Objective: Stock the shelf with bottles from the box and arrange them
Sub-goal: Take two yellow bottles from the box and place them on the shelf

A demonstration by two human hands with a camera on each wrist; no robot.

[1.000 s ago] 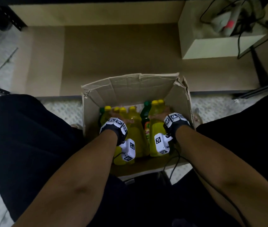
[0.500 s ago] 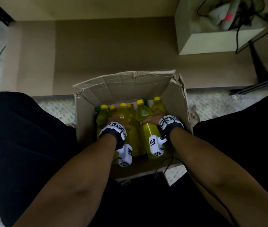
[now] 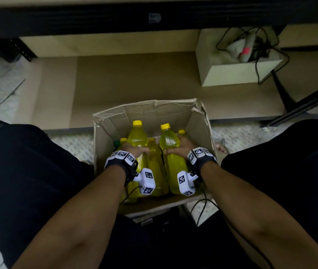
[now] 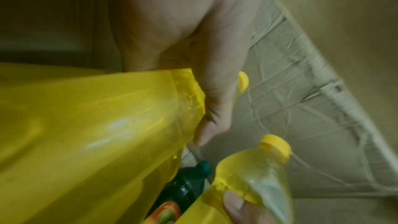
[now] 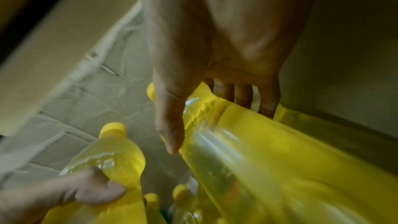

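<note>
An open cardboard box stands on the floor between my knees, holding several yellow bottles with yellow caps and a green-capped bottle. My left hand grips one yellow bottle around its body, its top raised above the others. My right hand grips a second yellow bottle the same way. In the left wrist view my left hand wraps the yellow bottle. In the right wrist view my right hand curls round its bottle.
The low shelf board lies just beyond the box, under a dark shelf rail. A pale box with cables and a tool sits on its right part. Dark frame bars run at the right.
Both hands have lifted their yellow bottles upward, so the two caps now stand above the other bottles. My head has tilted up, showing more of the shelf.
</note>
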